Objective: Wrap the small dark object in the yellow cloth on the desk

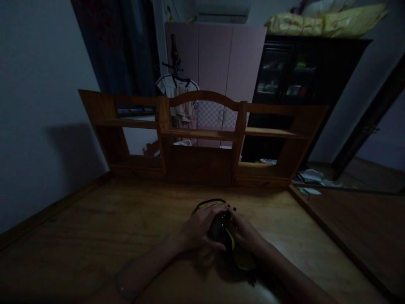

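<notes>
A dark pouch with yellow-green trim [221, 230] lies on the wooden desk [95, 236] in front of me. My left hand [202, 228] is curled over its left side and top, fingers closed on it. My right hand [245, 232] grips its right side, fingers wrapped around the fabric. A yellow-green flap of the pouch [243, 259] shows below my right wrist. The room is dim and the pouch's details are hard to see.
A wooden shelf unit [202, 135] stands along the desk's far edge. Behind it are a pink wardrobe [221, 59], hanging clothes [179, 95] and a dark cabinet [294, 80]. The desk's right edge [316, 219] drops to the floor, where papers [311, 177] lie.
</notes>
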Demonstrator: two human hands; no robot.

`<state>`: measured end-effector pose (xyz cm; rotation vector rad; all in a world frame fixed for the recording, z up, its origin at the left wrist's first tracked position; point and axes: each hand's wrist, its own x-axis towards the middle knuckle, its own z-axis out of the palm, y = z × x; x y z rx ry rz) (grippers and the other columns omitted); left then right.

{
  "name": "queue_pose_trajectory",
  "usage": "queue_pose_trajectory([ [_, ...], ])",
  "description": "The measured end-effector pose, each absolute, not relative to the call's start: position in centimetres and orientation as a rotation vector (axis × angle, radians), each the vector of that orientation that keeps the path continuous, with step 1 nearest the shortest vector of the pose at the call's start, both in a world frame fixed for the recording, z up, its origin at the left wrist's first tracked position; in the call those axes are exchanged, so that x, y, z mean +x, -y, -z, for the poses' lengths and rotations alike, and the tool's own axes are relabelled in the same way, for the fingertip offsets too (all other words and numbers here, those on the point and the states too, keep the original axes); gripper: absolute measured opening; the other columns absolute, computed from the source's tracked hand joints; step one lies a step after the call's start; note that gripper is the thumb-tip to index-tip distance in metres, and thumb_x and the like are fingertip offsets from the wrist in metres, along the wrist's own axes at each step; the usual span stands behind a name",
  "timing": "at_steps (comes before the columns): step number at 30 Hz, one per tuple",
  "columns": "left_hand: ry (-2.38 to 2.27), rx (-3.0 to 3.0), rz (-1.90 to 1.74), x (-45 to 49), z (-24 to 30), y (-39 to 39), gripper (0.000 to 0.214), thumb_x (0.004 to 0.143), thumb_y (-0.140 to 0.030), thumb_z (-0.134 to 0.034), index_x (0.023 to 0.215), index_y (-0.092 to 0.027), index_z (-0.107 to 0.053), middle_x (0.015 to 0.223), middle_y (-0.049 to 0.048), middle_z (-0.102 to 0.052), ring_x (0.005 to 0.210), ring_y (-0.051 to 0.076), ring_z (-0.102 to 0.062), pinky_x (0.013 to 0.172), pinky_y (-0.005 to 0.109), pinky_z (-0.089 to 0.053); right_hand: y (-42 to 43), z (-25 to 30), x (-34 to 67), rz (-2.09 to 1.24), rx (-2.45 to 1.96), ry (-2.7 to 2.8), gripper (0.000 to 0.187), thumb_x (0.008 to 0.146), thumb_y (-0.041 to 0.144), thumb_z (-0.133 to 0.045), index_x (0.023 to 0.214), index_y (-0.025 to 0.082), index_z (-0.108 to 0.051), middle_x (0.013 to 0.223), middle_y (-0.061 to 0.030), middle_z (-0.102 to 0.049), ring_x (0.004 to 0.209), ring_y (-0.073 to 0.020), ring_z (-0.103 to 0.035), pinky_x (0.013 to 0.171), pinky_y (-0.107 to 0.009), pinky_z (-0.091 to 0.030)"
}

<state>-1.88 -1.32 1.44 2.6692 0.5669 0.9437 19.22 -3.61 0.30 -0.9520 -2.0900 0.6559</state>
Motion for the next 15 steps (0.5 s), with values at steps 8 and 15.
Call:
queue_pose_trajectory([
  [8, -0.608, 2.498, -0.916, -2.0, -2.3, 2.2, 0.086, 0.076, -0.071, -0.056, 0.143, -0.025, -0.028, 0.151, 0.0094, -0.035, 0.139, 0.031, -0.031, 0.115, 0.047, -0.024, 3.7, -0.2, 19.1, -0.604, -0.950, 2.101, 0.043, 0.092, 0.020, -0.046, 0.135, 0.022, -0.040, 0.108, -0.0078, -0.068, 0.091, -0.0212, -0.067, 0.075, -0.031, -0.052],
  [15, -0.630, 2.385, -0.907, -1.7, -2.6, 2.5, 0.080, 0.079, -0.071, -0.051, 0.143, -0.026, -0.030, 0.151, 0.0068, -0.034, 0.138, 0.027, -0.032, 0.115, 0.043, -0.025, 3.7, -0.1, 19.3, -0.596, -0.953, 2.098, 0.048, 0.092, 0.020, -0.044, 0.139, 0.020, -0.035, 0.105, -0.0090, -0.069, 0.087, -0.0211, -0.067, 0.074, -0.031, -0.053],
])
